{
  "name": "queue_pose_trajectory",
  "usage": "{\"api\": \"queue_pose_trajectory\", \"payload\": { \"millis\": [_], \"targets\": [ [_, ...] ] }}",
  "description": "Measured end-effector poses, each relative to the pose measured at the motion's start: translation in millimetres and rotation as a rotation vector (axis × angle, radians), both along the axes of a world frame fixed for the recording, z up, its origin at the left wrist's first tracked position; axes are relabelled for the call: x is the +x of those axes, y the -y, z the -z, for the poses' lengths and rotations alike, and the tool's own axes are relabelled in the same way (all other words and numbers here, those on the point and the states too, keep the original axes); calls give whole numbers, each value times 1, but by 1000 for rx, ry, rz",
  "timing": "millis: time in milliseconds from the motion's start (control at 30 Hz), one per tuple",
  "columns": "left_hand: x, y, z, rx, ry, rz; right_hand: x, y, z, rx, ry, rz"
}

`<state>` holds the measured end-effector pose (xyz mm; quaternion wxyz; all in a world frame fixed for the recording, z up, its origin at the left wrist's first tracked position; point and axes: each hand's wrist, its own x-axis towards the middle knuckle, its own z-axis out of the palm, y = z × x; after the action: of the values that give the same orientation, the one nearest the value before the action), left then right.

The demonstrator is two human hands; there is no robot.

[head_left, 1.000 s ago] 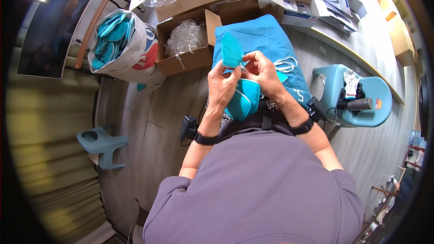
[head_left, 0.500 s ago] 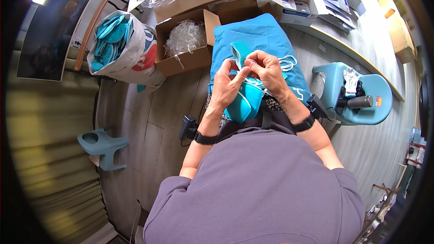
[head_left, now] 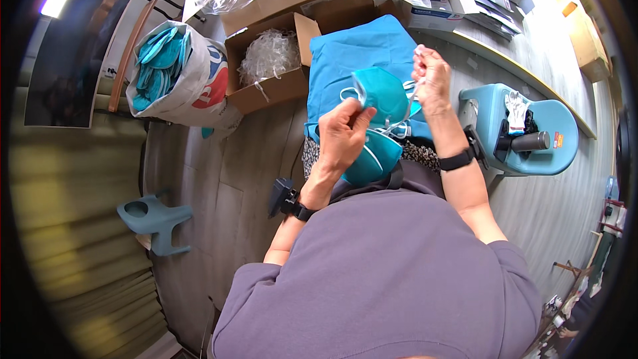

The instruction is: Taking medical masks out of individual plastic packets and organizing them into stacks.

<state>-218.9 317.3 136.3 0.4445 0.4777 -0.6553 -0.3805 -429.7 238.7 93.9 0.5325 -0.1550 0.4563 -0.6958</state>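
Observation:
My left hand point(head_left: 343, 134) pinches the near left edge of a teal cup-shaped face mask point(head_left: 380, 93), held above my lap. To its right, my right hand point(head_left: 432, 81) is raised with the fingers closed on a thin white strap point(head_left: 411, 101) that runs down beside the mask. Part of the strap is hidden by that hand. A second teal mask point(head_left: 373, 163) with a white strap lies on my lap, below the held one. Beneath and beyond both hands spreads a blue cloth point(head_left: 352, 46).
A white sack point(head_left: 183, 103) full of teal masks stands at the left, beside a cardboard box point(head_left: 266, 93) of clear straps. On the right, a light blue stool point(head_left: 558, 133) bears gloves point(head_left: 516, 112) and a dark bottle point(head_left: 530, 141). Another small stool point(head_left: 156, 219) stands left.
My hands have come apart: the right one has moved up and to the right, the left one down. The held mask has turned and now shows its rounded teal face.

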Motion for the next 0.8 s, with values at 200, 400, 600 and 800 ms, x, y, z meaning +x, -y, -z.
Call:
{"api": "queue_pose_trajectory", "payload": {
  "millis": [200, 400, 600, 800],
  "targets": [
    [9, 18, 13, 56, -273, -236, 41, -34, -19, -295, -1132, -60],
    [6, 16, 3, 83, -474, -258, 74, -56, -32, -296, -1095, -299],
    [12, 22, 21, 259, -568, -162, 75, -53, -8, -79, -406, -625],
    [11, 24, 31, 229, -550, -173, 77, -53, -13, -181, -467, -546]
  ]
}}
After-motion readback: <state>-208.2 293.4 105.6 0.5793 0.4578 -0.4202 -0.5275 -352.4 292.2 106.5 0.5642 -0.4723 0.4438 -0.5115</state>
